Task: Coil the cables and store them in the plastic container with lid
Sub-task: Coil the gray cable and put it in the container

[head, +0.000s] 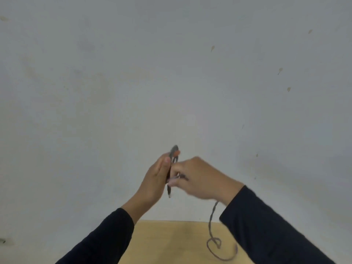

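Both hands [158,178] [200,178] around dark cable [211,221]

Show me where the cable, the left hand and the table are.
cable [211,223]: head view, hanging grey strand below the right wrist.
left hand [155,178]: head view, palm.
table [167,242]: head view, bare wooden top.

Wore long dark sleeves [99,239] on both arms. Ended snugly at the wrists. Left both hands [156,178] bare.

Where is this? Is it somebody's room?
Probably a plain indoor room, maybe a workspace, though I can't tell which. There's a bare pale wall with small marks, a light wooden table, and a cable hanging down onto it.
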The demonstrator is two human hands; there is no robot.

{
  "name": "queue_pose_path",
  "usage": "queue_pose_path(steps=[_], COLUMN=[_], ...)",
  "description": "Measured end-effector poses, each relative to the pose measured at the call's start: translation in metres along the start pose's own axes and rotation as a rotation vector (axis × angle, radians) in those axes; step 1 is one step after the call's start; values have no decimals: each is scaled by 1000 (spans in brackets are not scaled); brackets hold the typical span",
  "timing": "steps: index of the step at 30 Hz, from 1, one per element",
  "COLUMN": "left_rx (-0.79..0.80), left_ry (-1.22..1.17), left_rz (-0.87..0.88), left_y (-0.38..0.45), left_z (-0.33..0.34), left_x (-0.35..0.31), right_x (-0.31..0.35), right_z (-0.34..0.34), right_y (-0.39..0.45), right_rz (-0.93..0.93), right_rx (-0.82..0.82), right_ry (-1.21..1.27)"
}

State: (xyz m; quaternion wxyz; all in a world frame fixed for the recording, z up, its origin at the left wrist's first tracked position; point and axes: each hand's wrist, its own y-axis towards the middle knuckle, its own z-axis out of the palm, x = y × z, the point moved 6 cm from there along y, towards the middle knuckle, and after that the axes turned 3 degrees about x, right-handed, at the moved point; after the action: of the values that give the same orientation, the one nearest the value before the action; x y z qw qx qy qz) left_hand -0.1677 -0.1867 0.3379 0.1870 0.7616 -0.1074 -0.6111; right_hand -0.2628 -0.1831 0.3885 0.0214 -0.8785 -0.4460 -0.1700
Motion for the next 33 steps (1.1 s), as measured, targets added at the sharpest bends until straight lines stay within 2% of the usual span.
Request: queue_pose_path(steps=[3,6,11,14,16,18,20,22,23,25,28,33], left_rx=[152,175,191,80,-15,-129,-228,-246,-206,-67,115,184], left_ry=[-139,-312,-640,-859,-936,-870,-575,-169,-21,121,86,-225], left_rz=[-18,-44,-38,6,54,81,80,62,62,77,51,-23], left_y=[-16,-19,-13,1,14,26,31,28,23,11,-6,-10], left_z=[16,16,20,7,-7,-23,-36,-40,-36,-22,1,13], left_x=[-4,-13,-39,-51,-55,-53,-47,-40,-35,-24,-19,-24], right_x=[-23,-46,-66,-72,-61,-44,-24,-8,-3,-2,-17,-42], right_z=[-41,-62,-34,-5,18,43,55,43,30,2,-31,-50], right_y=[-3,-10,-5,-1,-1,0,1,0,-1,-3,-6,-12], right_rz=[27,38,49,126,123,93,27,-51,-84,-120,-85,-50], right_rx=[-163,-330,-469,-552,-468,-269,-134,-147,-178,-233,-272,-415], right_ry=[236,512,747,617,464,305,161,127,123,127,273,610])
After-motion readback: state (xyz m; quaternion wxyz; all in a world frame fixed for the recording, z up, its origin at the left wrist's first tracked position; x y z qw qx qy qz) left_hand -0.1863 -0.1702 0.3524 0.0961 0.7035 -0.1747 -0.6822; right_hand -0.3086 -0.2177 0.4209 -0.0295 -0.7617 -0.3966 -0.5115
